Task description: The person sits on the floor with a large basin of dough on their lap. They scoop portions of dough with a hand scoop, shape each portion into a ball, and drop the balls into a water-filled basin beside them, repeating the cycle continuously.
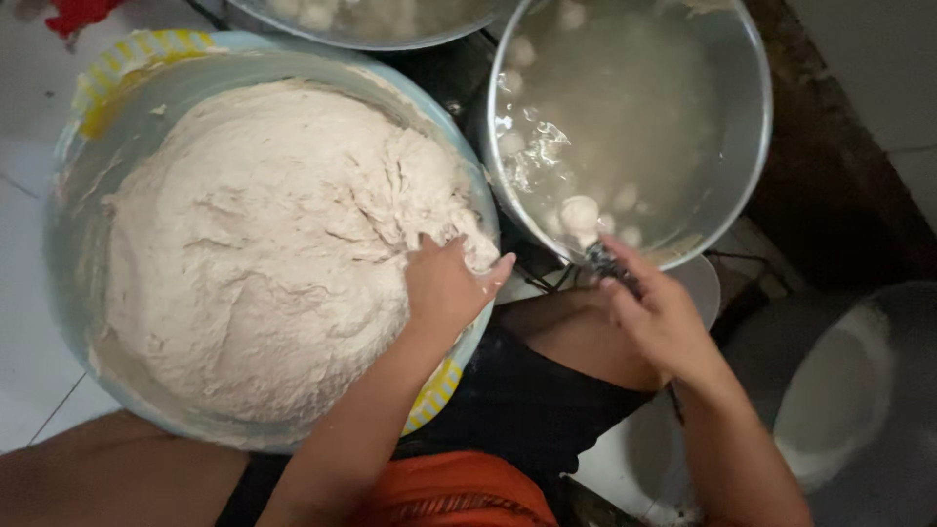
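White floor, left hand (444, 288) in dough (264, 244)

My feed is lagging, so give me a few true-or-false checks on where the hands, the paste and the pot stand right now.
1. The left hand is in the pale paste at the basin's right edge. True.
2. The right hand holds a spoon with a pale ball over the metal pot. True.
3. The pot is dry. False: it holds cloudy water with floating balls.
4. The paste basin is red. False: it is light blue with a yellow-striped rim.
5. Both hands are in the paste. False: only the left one.
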Available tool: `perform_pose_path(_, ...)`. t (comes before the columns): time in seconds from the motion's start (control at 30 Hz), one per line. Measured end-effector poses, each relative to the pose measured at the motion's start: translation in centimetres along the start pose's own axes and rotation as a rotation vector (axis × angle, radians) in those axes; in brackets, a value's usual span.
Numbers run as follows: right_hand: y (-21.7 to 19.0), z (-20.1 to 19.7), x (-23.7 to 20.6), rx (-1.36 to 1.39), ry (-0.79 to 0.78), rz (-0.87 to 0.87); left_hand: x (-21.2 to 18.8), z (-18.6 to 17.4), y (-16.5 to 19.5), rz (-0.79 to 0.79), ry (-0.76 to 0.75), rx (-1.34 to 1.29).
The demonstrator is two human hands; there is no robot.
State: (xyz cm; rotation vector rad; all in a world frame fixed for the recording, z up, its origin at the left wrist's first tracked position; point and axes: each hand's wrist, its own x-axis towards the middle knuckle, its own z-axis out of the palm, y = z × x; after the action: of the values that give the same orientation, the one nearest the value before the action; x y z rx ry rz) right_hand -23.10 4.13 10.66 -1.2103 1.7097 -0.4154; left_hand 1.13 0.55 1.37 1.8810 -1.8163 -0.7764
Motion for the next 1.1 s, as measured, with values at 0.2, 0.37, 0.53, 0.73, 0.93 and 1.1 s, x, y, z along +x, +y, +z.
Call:
perform_pose_path(0.2, 0.1, -2.5, 1.4, -0.464, 0.266, -0.167, -0.2, 1.2, -0.8, 0.109, 0.155, -0.246)
perform_pose_path(0.37, -1.5, -0.4, -0.1, -0.18, 0.097, 0.025, -0.6, 2.2, -0.3, 0.017, 0.105, -0.487)
perform_pose_path(0.53, -3.1, 3.2, -1.7, -0.614, -0.121, 0.035, -0.8, 2.4, -0.1, 0.1, 0.073, -0.547)
perform_pose_path(0.73, -1.5, 4.9, -0.8, 0.076, -0.225, -0.323, -0.3, 2.0, -0.1, 0.05, -0.135, -0.265)
perform_pose_path(0.93, 0.1, 3.7, 0.9, 0.268, -0.303, 0.046, -1.4, -0.1, 0.2, -0.005, 0.018, 0.154)
perform_pose_path(1.1, 0.4, -1.5, 3.3, -0.159, -0.083, 0.029, -2.7, -1.3, -1.1, -0.209, -0.468, 0.242)
